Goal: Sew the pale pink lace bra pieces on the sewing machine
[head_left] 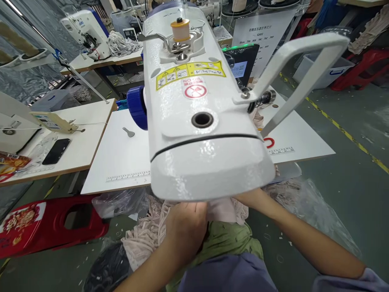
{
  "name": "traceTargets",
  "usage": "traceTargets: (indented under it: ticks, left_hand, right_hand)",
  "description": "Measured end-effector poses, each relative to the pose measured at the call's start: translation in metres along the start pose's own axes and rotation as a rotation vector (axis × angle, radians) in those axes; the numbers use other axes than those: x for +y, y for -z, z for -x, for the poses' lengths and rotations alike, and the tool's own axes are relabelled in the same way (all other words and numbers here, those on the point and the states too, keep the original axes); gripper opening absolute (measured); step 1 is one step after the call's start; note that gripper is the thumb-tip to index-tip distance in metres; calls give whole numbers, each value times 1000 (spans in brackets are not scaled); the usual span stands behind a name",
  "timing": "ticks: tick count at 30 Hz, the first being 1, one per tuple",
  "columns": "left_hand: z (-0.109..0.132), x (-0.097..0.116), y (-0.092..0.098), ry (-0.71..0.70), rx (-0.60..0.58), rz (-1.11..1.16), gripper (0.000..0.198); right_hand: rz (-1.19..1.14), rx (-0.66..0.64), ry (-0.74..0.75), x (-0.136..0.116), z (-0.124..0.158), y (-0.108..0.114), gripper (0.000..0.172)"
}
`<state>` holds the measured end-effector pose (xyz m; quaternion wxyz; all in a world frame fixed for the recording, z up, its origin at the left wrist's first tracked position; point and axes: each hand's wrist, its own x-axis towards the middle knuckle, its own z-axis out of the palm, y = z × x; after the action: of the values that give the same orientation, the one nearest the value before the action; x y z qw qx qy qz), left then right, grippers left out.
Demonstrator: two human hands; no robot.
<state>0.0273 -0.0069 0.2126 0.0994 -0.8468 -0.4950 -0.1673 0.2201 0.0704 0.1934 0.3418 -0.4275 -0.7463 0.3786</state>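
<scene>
Pink fabric (221,211) just beside left hand (185,228), beneath sewing machine (197,121)

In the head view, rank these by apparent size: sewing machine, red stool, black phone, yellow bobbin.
1. sewing machine, by far the largest, though nearness to the camera inflates it
2. red stool
3. black phone and yellow bobbin look about alike, so they are not ranked

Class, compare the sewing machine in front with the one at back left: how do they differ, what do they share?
The front machine fills the view, seen from above; the back machine looks small, seen from the side. The front machine bears a yellow label and a yellow spool; neither shows on the back machine. A left hand lies below the front machine; none is near the back machine. Both are white.
</scene>
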Motion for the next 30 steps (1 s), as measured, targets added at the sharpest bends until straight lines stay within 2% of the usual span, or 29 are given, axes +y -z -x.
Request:
traceTargets:
  ticks: [6,9,11,13,15,19,21,23,27,29,30]
  left_hand:
    - [7,-6,3,106,39,117,22]
    - [13,-8,2,335,22,352,17]
    - [16,-11,1,519,-11,557,23]
    - [17,-16,2,610,-117,762,31]
    - [16,-22,4,602,-274,931,36]
    - [17,-24,10,500,-488,1194,33]
    - [22,-23,14,505,-535,1366,33]
    - [31,-25,21,588,-508,1467,35]
    - [50,-43,45,735,-311,1314,29]
    - [56,-54,54,737,-298,1192,28]
    - [58,-58,55,722,-327,1137,28]
  right_hand:
    - [-87,-32,-2,-5,2,-3,38]
    - [-114,-7,-71,0,8,-4,42]
    - [-95,19,-95,7,13,-4,43]
    - [-53,27,-92,11,20,-4,34]
    - [-9,0,-86,8,32,-5,23]
    - [-49,-166,-72,-24,66,-11,30]
    - [-170,-250,-67,-42,80,-21,33]
    - [-315,-288,-91,-53,87,-36,35]
    - [-526,-249,-91,-51,70,-85,39]
    - [-690,-257,-148,-45,54,-109,48]
    - [-803,-266,-233,-41,46,-118,52]
